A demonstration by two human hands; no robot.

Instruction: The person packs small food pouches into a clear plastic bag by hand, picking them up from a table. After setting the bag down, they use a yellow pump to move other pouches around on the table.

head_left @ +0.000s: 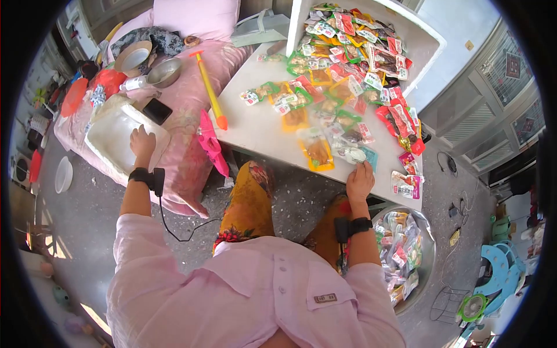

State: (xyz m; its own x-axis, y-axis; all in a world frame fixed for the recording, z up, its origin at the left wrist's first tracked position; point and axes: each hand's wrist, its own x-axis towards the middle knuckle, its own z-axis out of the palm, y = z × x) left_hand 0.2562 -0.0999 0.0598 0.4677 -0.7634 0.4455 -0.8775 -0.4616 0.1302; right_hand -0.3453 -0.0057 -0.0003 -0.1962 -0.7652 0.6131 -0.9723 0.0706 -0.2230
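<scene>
White foam tray (113, 139) on the pink bed (185, 165) lies under our left hand (142, 144), fingers loose, gripping nothing. Our right hand (360, 181) touches a pale packet (355, 155) at the table's (255, 130) near edge. Whether the fingers clasp it, we cannot tell.

Yellow squirter (209, 87) across pink bedding (180, 87); metal bowl (164, 72), black phone (157, 110) near.

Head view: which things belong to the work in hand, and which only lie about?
In hand: right hand on a packet; left hand on tray; packets on table; basin of packets.
Lying about: yellow toy, bowls, phone.
</scene>
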